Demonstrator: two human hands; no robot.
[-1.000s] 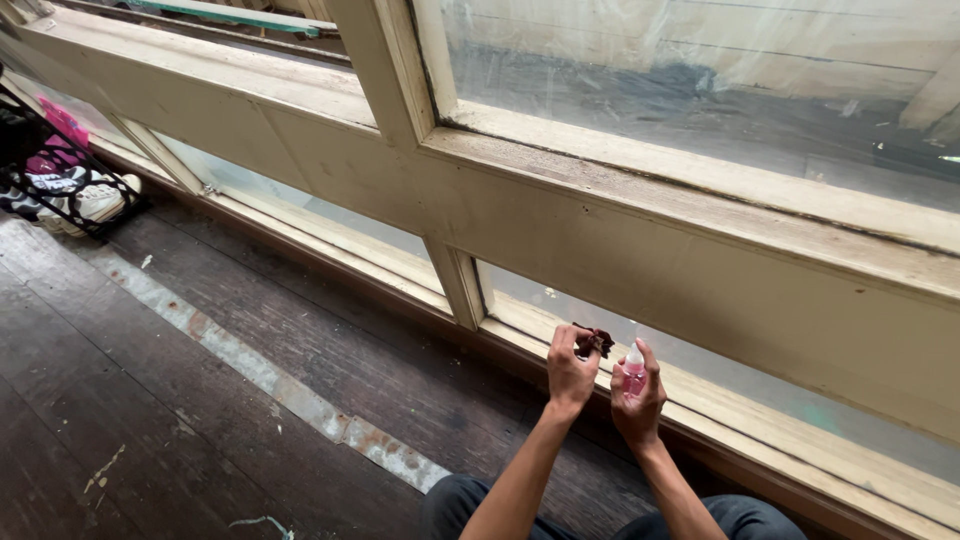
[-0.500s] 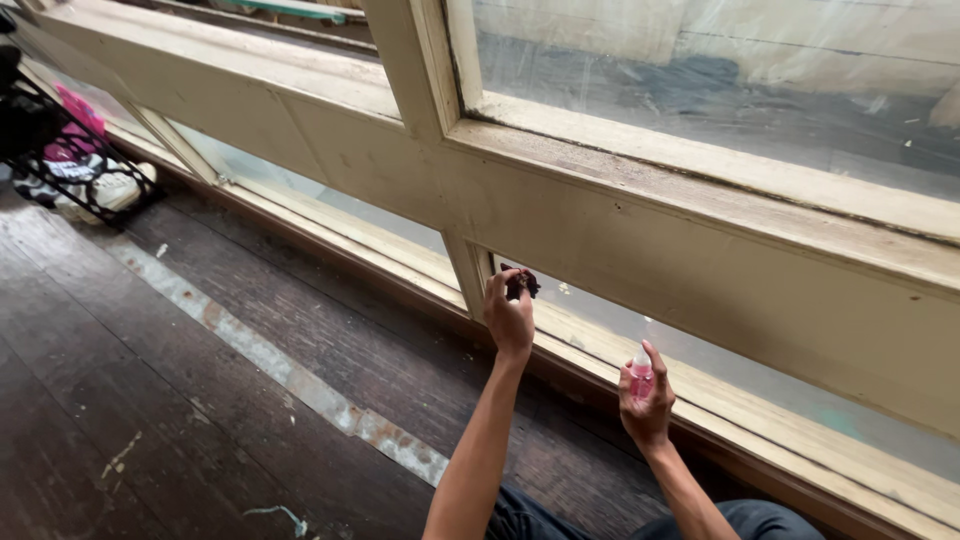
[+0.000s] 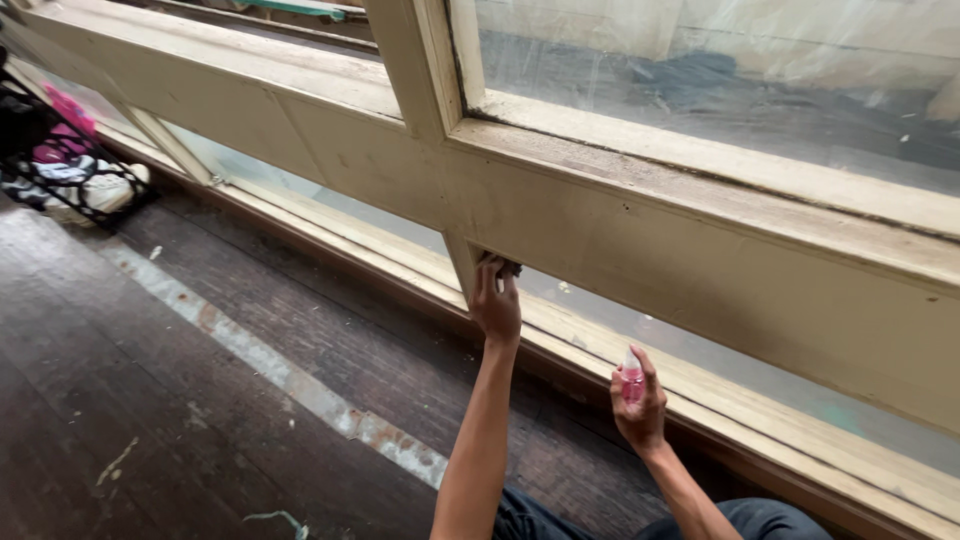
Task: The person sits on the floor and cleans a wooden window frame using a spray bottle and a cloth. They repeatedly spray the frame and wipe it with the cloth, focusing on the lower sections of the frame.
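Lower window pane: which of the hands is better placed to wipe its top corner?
Left. The left hand presses a dark cloth against the lower window pane at its upper corner. The right hand sits lower, holding a pink spray bottle.

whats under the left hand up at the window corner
A dark cloth is pressed between the left hand and the top corner of the low window pane. Only its edge shows past the fingers; the rest, and the glass beneath it, is covered.
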